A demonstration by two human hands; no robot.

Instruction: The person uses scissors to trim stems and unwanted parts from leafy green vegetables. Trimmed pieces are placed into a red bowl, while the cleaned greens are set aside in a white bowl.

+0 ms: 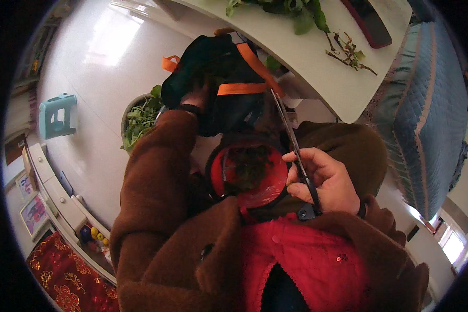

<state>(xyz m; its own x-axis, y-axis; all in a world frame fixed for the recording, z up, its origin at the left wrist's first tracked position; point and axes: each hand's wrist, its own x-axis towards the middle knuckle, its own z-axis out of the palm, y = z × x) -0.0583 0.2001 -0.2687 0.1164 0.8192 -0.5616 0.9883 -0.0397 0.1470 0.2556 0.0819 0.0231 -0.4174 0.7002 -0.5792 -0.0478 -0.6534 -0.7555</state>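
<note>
My left hand [197,95] reaches into the mouth of a dark green fabric bag [234,113] with orange straps; its fingers are in shadow and hard to make out. In my right hand [327,179] is a long, slim metal-bladed tool [290,130] with a dark handle end, its tip pointing up and away from me near the bag's orange strap. Below the bag, between my legs, sits a red basin [217,171] with dark leafy greens [251,165] inside.
Left of the bag stands a container [125,119] of leafy greens [140,119]. A white table [296,50] at upper right bears leaves [302,15], trimmed stems [349,52] and a dark red-edged object [368,23]. A blue stool [58,117] stands left; a quilted blue cover [429,109] hangs right.
</note>
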